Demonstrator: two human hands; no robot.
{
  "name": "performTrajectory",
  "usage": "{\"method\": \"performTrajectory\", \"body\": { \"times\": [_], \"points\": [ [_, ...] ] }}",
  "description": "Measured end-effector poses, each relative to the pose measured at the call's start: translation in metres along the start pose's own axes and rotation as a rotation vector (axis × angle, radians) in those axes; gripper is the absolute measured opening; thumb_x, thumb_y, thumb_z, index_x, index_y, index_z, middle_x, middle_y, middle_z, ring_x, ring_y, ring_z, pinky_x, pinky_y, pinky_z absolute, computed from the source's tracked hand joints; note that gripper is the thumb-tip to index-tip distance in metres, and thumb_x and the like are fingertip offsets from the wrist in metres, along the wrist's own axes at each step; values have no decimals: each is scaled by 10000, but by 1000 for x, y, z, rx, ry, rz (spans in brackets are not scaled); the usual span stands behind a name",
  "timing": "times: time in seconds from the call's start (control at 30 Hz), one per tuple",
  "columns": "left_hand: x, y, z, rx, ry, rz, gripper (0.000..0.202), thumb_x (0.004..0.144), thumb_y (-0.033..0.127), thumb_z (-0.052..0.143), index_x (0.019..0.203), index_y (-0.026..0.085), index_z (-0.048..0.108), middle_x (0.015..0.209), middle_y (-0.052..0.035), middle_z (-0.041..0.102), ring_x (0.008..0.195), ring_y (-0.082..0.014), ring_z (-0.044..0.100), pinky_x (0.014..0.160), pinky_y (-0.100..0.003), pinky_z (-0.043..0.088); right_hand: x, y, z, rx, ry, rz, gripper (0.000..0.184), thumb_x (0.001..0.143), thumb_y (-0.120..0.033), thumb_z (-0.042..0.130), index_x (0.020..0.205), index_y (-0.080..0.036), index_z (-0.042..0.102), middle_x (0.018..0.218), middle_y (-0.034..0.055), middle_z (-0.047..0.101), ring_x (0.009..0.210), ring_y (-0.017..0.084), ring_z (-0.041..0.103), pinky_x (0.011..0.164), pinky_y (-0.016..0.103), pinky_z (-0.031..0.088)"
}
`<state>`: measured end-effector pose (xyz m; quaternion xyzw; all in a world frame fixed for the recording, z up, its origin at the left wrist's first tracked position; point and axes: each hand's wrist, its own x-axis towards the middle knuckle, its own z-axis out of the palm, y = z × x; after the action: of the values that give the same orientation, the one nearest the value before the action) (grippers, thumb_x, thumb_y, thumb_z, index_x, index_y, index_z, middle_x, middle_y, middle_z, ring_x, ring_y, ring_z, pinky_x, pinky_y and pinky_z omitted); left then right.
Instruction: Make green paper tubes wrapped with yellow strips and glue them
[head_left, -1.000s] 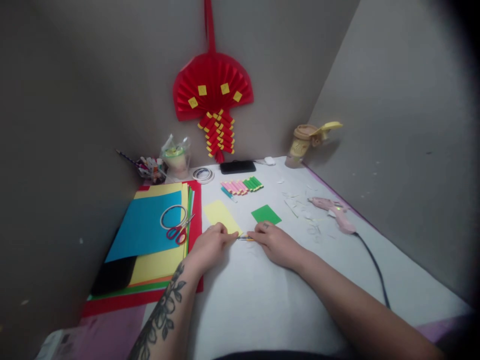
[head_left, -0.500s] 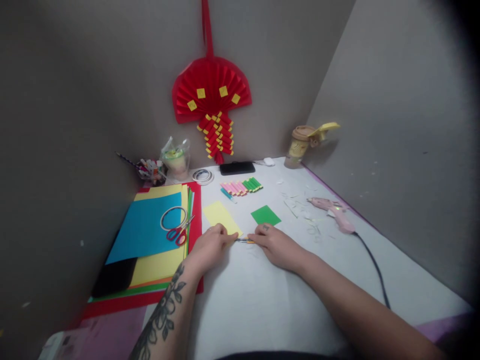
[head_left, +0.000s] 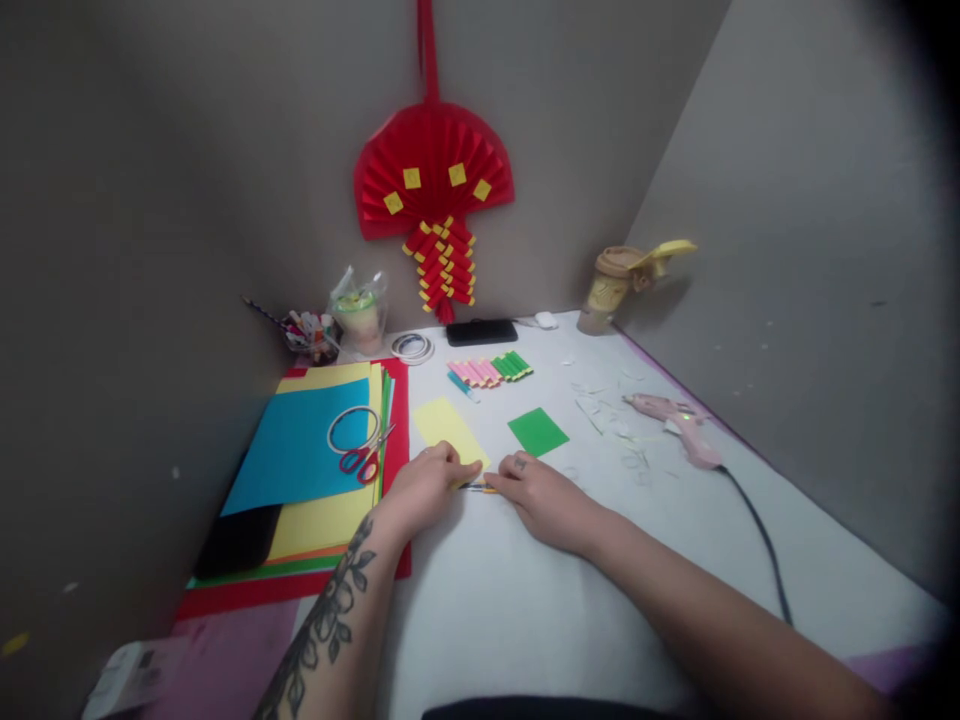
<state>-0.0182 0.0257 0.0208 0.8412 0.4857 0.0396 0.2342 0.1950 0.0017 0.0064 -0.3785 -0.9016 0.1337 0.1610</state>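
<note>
The left hand (head_left: pixel 424 487) lies knuckles up on the white bench (head_left: pixel 517 610), its fingers curled and pinching one end of a thin roll (head_left: pixel 478 487). The right hand (head_left: pixel 538 492) is closed on the other end in the same way. The roll lies flat on the bench, just off the near end of the yellow strip (head_left: pixel 447 426). It is yellow with a dark part, and too small to tell more. The yellow strip is a flat, matte, long rectangle of paper. Left of the yellow strip, and close to its edge, a stack of coloured sheets (head_left: pixel 330 520) has a smooth blue sheet (head_left: pixel 292 455) on top. Red-handled scissors (head_left: pixel 362 458) lie on that sheet. Right of the yellow strip, a little apart, lies a small green square (head_left: pixel 538 431) of paper. Further right of the yellow strip lies a pink glue gun (head_left: pixel 673 417) among white paper scraps, its dark cord (head_left: pixel 761 535) trailing along the bench's right edge. Beyond the yellow strip a row of short pink and green paper tubes (head_left: pixel 489 369) lies side by side. Further beyond it a pleated red paper fan (head_left: pixel 435 185) hangs on the grey wall. The bare white bench on the near side of the yellow strip, under the forearms, is the widest open room.
</note>
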Motion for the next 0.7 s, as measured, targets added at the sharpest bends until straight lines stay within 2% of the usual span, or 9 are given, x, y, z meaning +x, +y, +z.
{"method": "performTrajectory", "body": {
  "times": [0.1, 0.23, 0.3, 0.37, 0.47, 0.53, 0.6, 0.7],
  "points": [
    [1, -1, 0, 7, -2, 8, 335, 919, 372, 363, 1134, 362, 620, 923, -21, 535, 850, -155, 502, 678, -244, 354, 2, -5, -1, 19, -17, -20, 335, 889, -89, 397, 1127, -169, 618, 874, 99, 575, 853, 203, 486, 751, 323, 442],
    [1, -4, 2, -4, 9, 19, 363, 889, 259, 410, 1174, 390, 594, 952, -15, 545, 884, -158, 511, 717, -247, 371, 0, -13, -7, 62, -88, -129, 355, 881, -89, 402, 1142, -191, 620, 919, 98, 598, 864, 198, 501, 760, 314, 438],
    [0, -5, 3, -39, 26, 5, 413, 873, 195, 400, 1200, 373, 577, 976, -18, 552, 904, -158, 522, 741, -248, 386, -3, -15, -9, 112, -102, -201, 344, 881, -113, 418, 1152, -187, 618, 937, 97, 616, 877, 195, 521, 795, 323, 435],
    [-2, -4, 3, -104, 81, -30, 417, 872, 170, 373, 1210, 310, 573, 997, -34, 559, 902, -156, 540, 757, -250, 404, -5, -15, -8, 212, -101, -228, 337, 880, -160, 454, 1187, -179, 592, 900, 80, 638, 847, 181, 551, 805, 314, 443],
    [-7, 1, 4, -156, 192, -107, 298, 878, 232, 391, 1067, 196, 619, 983, -67, 564, 884, -173, 556, 771, -272, 428, -3, -7, -3, 319, -12, -93, 341, 893, -193, 454, 1216, -176, 560, 851, 54, 659, 777, 156, 583, 768, 291, 465],
    [-10, 7, 4, -130, 219, -137, 202, 838, 270, 480, 937, 171, 625, 959, -75, 563, 889, -195, 553, 781, -296, 435, 2, 1, 2, 284, 99, 31, 327, 891, -157, 436, 1186, -176, 576, 910, 68, 656, 830, 166, 578, 794, 308, 463],
    [-13, 12, 5, -128, 195, -119, 133, 787, 254, 549, 869, 179, 621, 953, -68, 562, 897, -201, 550, 784, -300, 438, 8, 7, 5, 204, 161, 91, 320, 859, -111, 456, 1138, -174, 601, 961, 87, 627, 916, 193, 543, 837, 342, 446],
    [-17, 14, 6, -218, 129, -14, 130, 791, 173, 510, 812, 200, 636, 941, -46, 572, 904, -175, 553, 803, -275, 438, 14, 10, 6, 128, 135, 80, 279, 812, -55, 474, 986, -182, 650, 935, 85, 587, 933, 210, 502, 833, 358, 434]
  ]
}}
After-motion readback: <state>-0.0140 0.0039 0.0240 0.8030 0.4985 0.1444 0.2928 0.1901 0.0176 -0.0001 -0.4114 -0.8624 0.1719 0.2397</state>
